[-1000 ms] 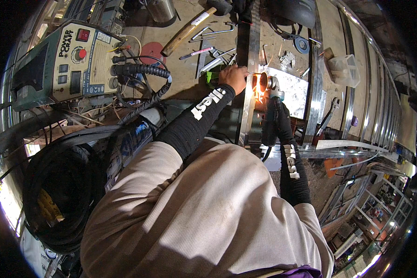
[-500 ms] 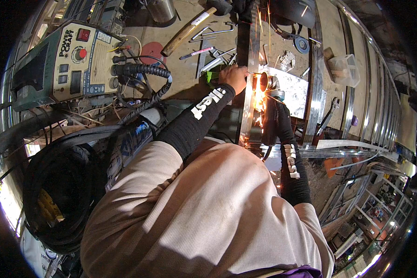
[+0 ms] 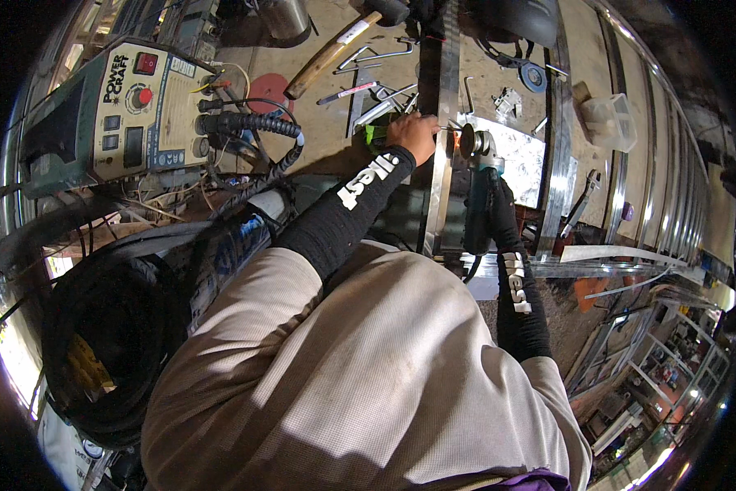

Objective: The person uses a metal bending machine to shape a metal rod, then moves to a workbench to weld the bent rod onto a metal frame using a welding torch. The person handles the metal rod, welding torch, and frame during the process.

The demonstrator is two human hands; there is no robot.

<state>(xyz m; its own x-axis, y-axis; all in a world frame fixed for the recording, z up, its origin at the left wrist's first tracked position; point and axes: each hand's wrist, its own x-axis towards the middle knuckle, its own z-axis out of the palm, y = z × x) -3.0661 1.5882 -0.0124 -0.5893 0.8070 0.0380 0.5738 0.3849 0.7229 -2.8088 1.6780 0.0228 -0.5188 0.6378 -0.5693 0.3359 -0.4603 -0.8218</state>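
Note:
My right hand (image 3: 503, 190) is wrapped round the body of an angle grinder (image 3: 477, 209), largely hidden by it. The grinder's round disc (image 3: 467, 141) stands just right of a long metal bar (image 3: 443, 172), with no sparks showing. On the bar's left side, my left hand (image 3: 414, 135) is closed, its fingertips against the bar. A thin metal piece sticks out from those fingertips toward the disc; what the fingers grip is partly hidden. Something bright green (image 3: 373, 137) lies beside my left hand.
A welding machine (image 3: 135, 114) with cables stands at the left. A hammer (image 3: 331, 57), a marker pen (image 3: 347, 93) and bent metal rods (image 3: 388, 51) lie on the bench. Right of the bar are a spare disc (image 3: 533, 78), a clear plastic container (image 3: 612, 123) and metal rails (image 3: 554, 188).
The bright sparks streaming from the disc along the bar are gone. The grinder's disc has shifted slightly away from the bar. My left hand stays in place.

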